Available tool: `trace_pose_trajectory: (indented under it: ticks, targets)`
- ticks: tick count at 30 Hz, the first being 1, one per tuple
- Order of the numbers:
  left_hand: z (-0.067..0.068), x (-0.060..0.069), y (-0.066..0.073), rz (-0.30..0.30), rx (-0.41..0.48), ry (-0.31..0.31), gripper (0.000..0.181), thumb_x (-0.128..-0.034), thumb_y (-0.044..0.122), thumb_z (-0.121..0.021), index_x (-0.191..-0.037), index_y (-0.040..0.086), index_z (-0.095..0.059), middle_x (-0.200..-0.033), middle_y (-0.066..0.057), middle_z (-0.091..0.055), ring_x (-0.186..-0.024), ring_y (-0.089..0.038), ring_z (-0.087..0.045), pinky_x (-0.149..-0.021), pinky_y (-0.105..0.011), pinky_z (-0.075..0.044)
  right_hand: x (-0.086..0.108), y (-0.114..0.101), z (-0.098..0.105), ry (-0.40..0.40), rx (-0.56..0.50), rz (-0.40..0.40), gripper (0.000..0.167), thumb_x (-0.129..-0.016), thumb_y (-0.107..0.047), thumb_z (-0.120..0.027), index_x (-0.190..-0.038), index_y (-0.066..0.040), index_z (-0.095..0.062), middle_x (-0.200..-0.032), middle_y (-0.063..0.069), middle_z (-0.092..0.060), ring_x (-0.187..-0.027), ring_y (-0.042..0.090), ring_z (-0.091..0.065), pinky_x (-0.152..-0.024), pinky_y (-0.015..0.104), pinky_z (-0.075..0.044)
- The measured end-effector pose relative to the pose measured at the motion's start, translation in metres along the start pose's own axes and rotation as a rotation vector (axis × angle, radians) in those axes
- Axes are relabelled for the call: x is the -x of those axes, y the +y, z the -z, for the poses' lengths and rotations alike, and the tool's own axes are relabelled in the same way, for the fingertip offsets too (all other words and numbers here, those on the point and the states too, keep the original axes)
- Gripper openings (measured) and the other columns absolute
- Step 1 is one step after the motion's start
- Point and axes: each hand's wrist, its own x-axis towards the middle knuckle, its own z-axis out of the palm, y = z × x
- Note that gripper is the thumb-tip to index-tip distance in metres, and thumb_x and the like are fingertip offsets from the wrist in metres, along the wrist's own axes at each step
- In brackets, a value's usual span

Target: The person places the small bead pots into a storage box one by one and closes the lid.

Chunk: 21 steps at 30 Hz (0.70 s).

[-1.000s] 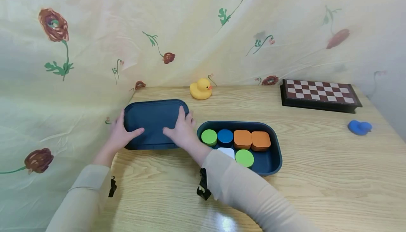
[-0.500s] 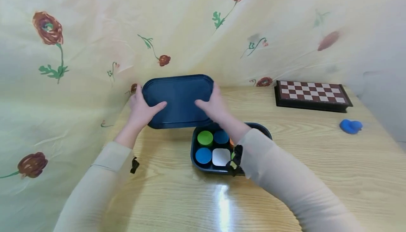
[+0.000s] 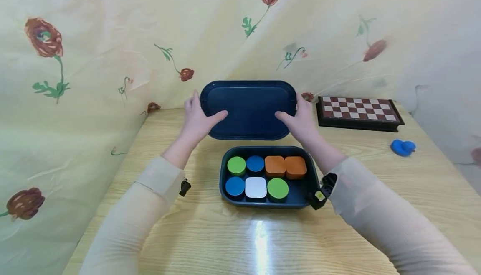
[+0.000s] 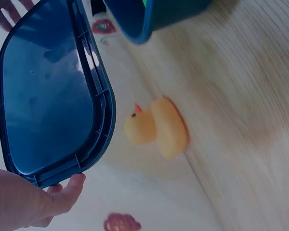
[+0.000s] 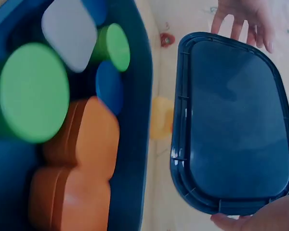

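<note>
A dark blue lid (image 3: 248, 110), rounded at the corners, is held up and tilted above the far side of a matching box (image 3: 315, 183). My left hand (image 3: 197, 120) grips its left end, thumb on the near face. At the other end my right hand (image 3: 302, 120) holds it the same way. In the box sit green round pieces (image 3: 278, 189), blue round pieces (image 3: 235, 186), a white square piece (image 3: 256, 188) and orange square pieces (image 3: 295, 167). The right wrist view shows the lid's ribbed rim apart from the box.
On the table (image 3: 210, 241) a folded checkered board (image 3: 358, 114) lies at the back right. A small blue duck (image 3: 403, 147) is in front of it. The left wrist view shows a yellow duck (image 4: 159, 127) behind the lid. A flowered curtain (image 3: 143, 24) backs the table.
Both hands have lifted the lid from the left of the box and carried it right, to above the box's far side. In the head view the lid now covers the yellow duck.
</note>
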Motion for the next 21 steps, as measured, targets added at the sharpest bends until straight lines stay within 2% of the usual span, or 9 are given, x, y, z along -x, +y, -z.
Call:
trace_pose_trajectory:
  ticks: [4,7,12,16,21]
  targets:
    - [-0.01,0.003,0.005,-0.05,0.025,-0.02,0.105,-0.0807,0.046,-0.069,-0.152,0.018,0.002,-0.147,-0.017,-0.01,-0.131,-0.031,-0.024,-0.106,-0.044,-0.026,0.007,0.009,0.014,0.028,0.015,0.047,0.086,-0.091,-0.031,-0.058,-0.152,-0.012,0.0,-0.153,0.018,-0.004,-0.132,0.041,-0.025,-0.102,0.055,-0.03]
    - [-0.018,0.005,0.005,-0.074,0.047,-0.023,0.1,-0.0812,0.046,-0.069,-0.152,0.022,-0.003,-0.144,-0.016,-0.013,-0.128,-0.03,-0.026,-0.104,-0.044,-0.029,0.011,0.017,0.023,0.034,-0.009,0.084,0.084,-0.091,-0.027,-0.059,-0.152,-0.013,-0.003,-0.152,0.018,-0.009,-0.129,0.042,-0.028,-0.098,0.056,-0.034]
    - [-0.031,0.011,0.004,-0.101,0.167,0.004,0.088,-0.0826,0.04,-0.069,-0.15,0.023,-0.015,-0.141,-0.012,-0.017,-0.122,-0.03,-0.032,-0.097,-0.044,-0.037,0.02,0.028,0.033,0.079,-0.085,0.114,0.076,-0.091,-0.023,-0.059,-0.151,-0.018,-0.012,-0.146,0.017,-0.019,-0.128,0.039,-0.031,-0.096,0.056,-0.035]
    - [-0.036,0.019,0.002,-0.136,0.246,0.017,0.079,-0.0831,0.037,-0.069,-0.145,0.02,-0.022,-0.139,-0.011,-0.02,-0.116,-0.03,-0.036,-0.089,-0.043,-0.042,0.025,0.037,0.037,0.12,-0.153,0.154,0.064,-0.094,-0.023,-0.055,-0.148,-0.017,-0.019,-0.136,0.017,-0.029,-0.122,0.034,-0.035,-0.094,0.051,-0.035]
    - [-0.042,0.028,-0.001,-0.142,0.317,-0.003,0.076,-0.083,0.032,-0.07,-0.141,0.02,-0.022,-0.138,-0.009,-0.024,-0.115,-0.027,-0.036,-0.089,-0.043,-0.043,0.035,0.047,0.041,0.091,-0.152,0.163,0.064,-0.097,-0.022,-0.051,-0.15,-0.019,-0.016,-0.137,0.015,-0.027,-0.125,0.033,-0.032,-0.096,0.053,-0.033]
